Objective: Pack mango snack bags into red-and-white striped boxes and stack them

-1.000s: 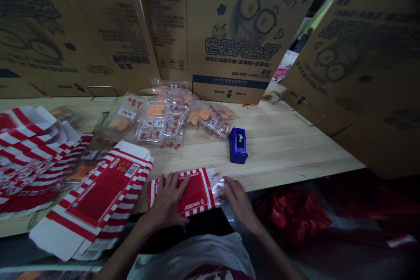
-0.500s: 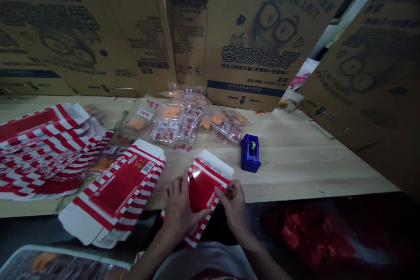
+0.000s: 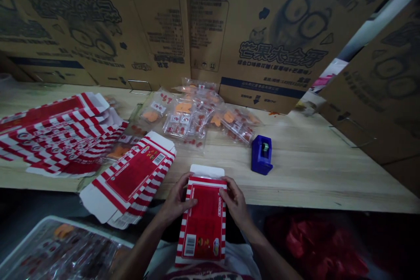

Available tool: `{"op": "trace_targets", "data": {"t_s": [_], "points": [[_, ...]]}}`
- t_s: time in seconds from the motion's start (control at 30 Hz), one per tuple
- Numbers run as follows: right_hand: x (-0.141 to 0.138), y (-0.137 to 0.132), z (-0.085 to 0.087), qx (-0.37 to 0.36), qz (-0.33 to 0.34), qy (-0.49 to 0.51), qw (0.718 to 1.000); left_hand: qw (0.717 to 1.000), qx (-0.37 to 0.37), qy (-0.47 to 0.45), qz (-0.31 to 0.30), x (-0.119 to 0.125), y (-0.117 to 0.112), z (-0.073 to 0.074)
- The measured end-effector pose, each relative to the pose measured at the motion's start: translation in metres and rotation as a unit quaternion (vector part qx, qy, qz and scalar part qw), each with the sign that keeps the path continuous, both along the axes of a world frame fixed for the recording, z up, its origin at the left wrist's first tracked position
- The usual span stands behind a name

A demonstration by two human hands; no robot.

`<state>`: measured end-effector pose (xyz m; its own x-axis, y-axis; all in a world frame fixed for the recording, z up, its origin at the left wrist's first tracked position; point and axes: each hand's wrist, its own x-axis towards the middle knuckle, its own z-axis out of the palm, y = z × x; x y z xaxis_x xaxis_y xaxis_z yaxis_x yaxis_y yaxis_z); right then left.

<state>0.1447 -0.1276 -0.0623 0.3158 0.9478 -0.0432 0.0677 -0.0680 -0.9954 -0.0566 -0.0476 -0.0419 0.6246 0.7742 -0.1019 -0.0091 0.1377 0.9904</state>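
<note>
A red-and-white striped carton (image 3: 206, 223) is held between my two hands at the front edge of the table, its printed panel facing up. Its white end flap (image 3: 207, 170) sticks out at the far end. My left hand (image 3: 179, 197) grips the carton's left side, thumb lying on the panel. On the right side, my right hand (image 3: 234, 197) closes round the upper corner, thumb on top. A stack of flattened cartons (image 3: 134, 179) lies just left of my left hand, overhanging the table edge. Right of the hands stands a blue tape dispenser (image 3: 261, 155).
More striped cartons (image 3: 65, 131) are fanned out at the far left. Clear packets of candy (image 3: 190, 116) are heaped mid-table. Cardboard boxes (image 3: 262, 30) wall off the back. A white-rimmed tray (image 3: 62, 249) of packets sits lower left, and red plastic (image 3: 321, 245) lies lower right.
The carton has been turned from a slant to nearly straight and drawn closer to my body. Both hands have shifted along its sides towards its far end. The view has shifted slightly left.
</note>
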Motion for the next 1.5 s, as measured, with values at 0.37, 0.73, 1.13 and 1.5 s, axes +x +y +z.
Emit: {"op": "trace_targets", "data": {"t_s": [0.37,0.73,1.13,1.5], "points": [[-0.009,0.022,0.017,0.051,-0.041,0.02,0.998,0.985,0.016,0.003,0.17,0.004,0.015,0.005],[0.0,0.026,0.033,0.039,0.101,-0.043,0.993,0.981,0.166,0.097,0.034,-0.02,0.026,0.026],[0.014,0.056,0.059,-0.042,0.149,-0.045,0.987,0.986,0.099,0.129,0.019,-0.007,0.049,0.042],[0.004,0.023,0.048,0.041,0.095,-0.063,0.993,0.972,0.213,0.1,-0.016,-0.017,0.029,0.034]]}}
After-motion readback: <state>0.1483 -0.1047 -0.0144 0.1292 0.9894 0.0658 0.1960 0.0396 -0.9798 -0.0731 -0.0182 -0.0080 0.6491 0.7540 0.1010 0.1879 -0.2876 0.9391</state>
